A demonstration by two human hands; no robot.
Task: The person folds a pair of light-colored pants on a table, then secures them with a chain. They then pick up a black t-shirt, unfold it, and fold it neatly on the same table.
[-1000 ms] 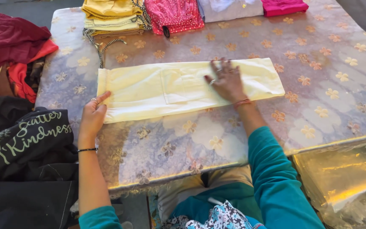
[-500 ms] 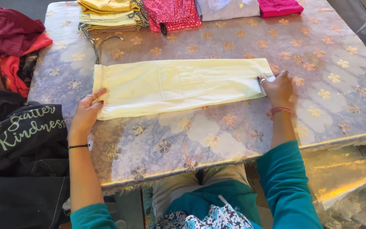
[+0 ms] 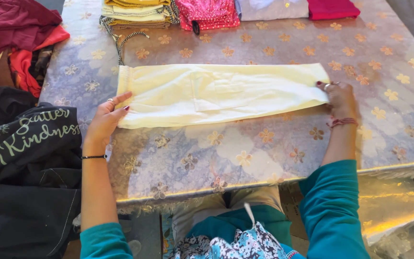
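I look down at a surface (image 3: 264,158) with a shiny cover full of gold and white flowers. At its far edge, at 12 o'clock, sit neat stacks of folded clothes: a yellow stack (image 3: 137,10), a pink spotted one (image 3: 207,12), a pale one (image 3: 271,8) and a red one (image 3: 332,8). At 9 o'clock, off the surface, is a messy heap of dark red and orange clothes (image 3: 10,33), and under it a black cloth with light writing (image 3: 25,144).

In the middle lies a long, pale yellow folded cloth (image 3: 216,93), flat and stretched from side to side. My left hand (image 3: 107,117) is at its 9 o'clock end, open, with the fingers resting on the edge of the cloth. My right hand (image 3: 337,98) is at its 3 o'clock end, open too, fingers bent a little and touching that corner. I cannot tell if it pinches the cloth. The cloth sits right between both hands. My sleeves are teal.
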